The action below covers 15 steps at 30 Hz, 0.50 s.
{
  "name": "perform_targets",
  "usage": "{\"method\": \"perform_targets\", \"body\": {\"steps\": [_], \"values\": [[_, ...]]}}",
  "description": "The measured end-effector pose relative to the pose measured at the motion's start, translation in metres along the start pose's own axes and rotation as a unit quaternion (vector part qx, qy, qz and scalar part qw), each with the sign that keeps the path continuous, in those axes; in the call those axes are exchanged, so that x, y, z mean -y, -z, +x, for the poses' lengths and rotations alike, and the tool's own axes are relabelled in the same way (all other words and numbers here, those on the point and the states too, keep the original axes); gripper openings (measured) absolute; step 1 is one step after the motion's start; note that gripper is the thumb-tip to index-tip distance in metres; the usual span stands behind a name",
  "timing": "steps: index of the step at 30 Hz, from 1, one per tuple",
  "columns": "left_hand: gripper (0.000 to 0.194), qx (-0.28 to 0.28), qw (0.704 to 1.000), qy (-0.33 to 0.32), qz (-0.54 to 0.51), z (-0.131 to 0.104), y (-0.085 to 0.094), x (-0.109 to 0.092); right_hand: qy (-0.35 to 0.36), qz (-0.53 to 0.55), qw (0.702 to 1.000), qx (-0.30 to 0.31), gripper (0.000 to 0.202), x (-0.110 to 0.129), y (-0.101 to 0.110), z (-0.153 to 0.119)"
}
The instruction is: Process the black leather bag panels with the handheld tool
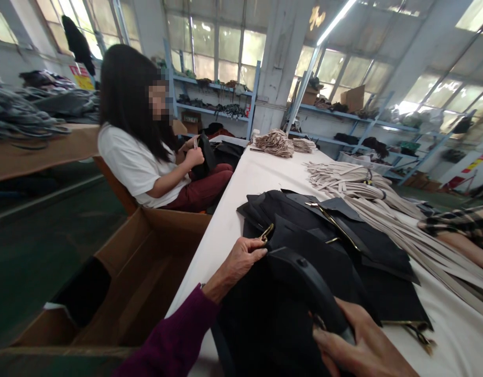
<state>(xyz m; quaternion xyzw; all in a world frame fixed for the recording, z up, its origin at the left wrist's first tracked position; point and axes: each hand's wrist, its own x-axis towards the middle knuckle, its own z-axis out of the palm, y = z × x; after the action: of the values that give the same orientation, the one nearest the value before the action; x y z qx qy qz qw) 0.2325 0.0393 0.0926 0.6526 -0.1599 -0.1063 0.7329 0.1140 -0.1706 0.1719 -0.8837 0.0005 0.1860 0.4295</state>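
Note:
My left hand (241,257), in a purple sleeve, pinches the gold zipper end (267,232) of a black fabric piece (261,319). My right hand (355,335) is wrapped round a black curved handheld tool (312,277), whose front end lies close to the fingers of my left hand. Black fabric hangs below both hands over the table's near edge. Beyond it a pile of black pieces (296,212) with gold zippers (339,225) lies on the white table (221,230).
Light straps (355,183) and bundles (275,143) lie on the table. On the left, a seated person (131,157) handles black fabric beside an open cardboard box (147,288). Another person's plaid sleeve (461,225) is at right. Blue shelves (213,107) stand behind.

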Motion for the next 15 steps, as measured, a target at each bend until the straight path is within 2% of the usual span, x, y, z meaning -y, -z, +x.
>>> {"method": "perform_targets", "body": {"steps": [2, 4, 8, 10, 13, 15], "values": [[0.029, -0.005, 1.0, 0.012, 0.017, 0.0, 0.002, 0.001, 0.023, 0.028, 0.999, 0.011, 0.026, 0.005, 0.007, 0.01], [0.03, -0.028, 0.999, 0.02, 0.042, 0.004, 0.004, 0.003, 0.043, 0.039, 0.998, -0.022, 0.029, 0.009, 0.019, 0.015], [0.035, -0.117, 0.988, 0.019, 0.102, 0.03, 0.005, 0.009, 0.04, 0.019, 0.997, -0.065, 0.038, 0.004, 0.043, 0.016], [0.04, -0.138, 0.982, 0.025, 0.13, 0.045, 0.004, 0.011, 0.032, 0.012, 0.997, -0.068, 0.04, -0.003, 0.047, 0.016], [0.044, -0.117, 0.979, 0.041, 0.162, 0.057, 0.0, 0.01, 0.01, 0.038, 0.997, -0.063, 0.034, -0.014, 0.044, 0.021], [0.036, -0.085, 0.979, 0.045, 0.178, 0.057, -0.003, 0.008, 0.007, 0.06, 0.997, -0.041, 0.03, -0.018, 0.038, 0.028]]}}
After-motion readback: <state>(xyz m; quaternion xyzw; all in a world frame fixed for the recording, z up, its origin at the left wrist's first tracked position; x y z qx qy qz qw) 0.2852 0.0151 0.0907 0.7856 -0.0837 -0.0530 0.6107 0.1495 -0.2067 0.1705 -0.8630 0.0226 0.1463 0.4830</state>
